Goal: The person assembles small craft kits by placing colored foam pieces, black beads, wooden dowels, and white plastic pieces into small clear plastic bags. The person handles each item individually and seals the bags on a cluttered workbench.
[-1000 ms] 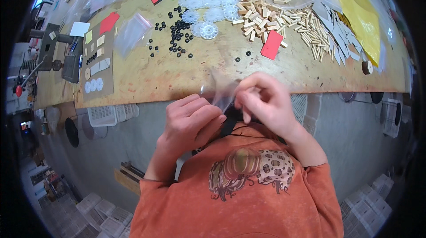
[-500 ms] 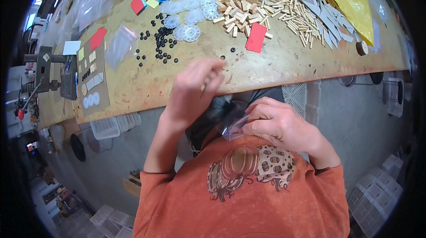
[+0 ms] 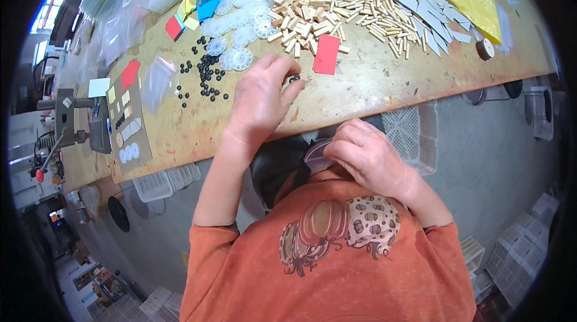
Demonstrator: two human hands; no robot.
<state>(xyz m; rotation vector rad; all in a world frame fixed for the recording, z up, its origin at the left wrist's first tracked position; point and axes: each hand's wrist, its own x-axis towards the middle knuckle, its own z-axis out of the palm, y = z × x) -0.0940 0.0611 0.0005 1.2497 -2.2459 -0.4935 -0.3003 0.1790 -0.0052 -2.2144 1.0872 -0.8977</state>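
My left hand (image 3: 263, 97) is over the front part of the table, thumb and forefinger apart on either side of small black rings (image 3: 294, 78). Whether the fingertips touch the rings I cannot make out, and its other fingers are partly hidden. Below the table edge, close to my body, my right hand (image 3: 368, 157) pinches a small clear plastic bag (image 3: 317, 155). Just beyond my left hand lies a red card (image 3: 326, 54). More black rings (image 3: 210, 75) are scattered to its left, beside clear plastic wheels (image 3: 236, 59).
Wooden blocks (image 3: 303, 21), wooden pegs (image 3: 384, 24) and grey card pieces (image 3: 430, 15) are heaped at the back. A wooden spool (image 3: 485, 49) stands at the right. On the left are a sample board (image 3: 129, 115), clear bags (image 3: 159, 85) and a metal clamp-like device (image 3: 65, 115). White baskets (image 3: 410, 133) sit below the table.
My left hand has moved forward from the table edge to the black rings, its thumb and forefinger now spread. My right hand keeps hold of the bag. The view has shifted slightly.
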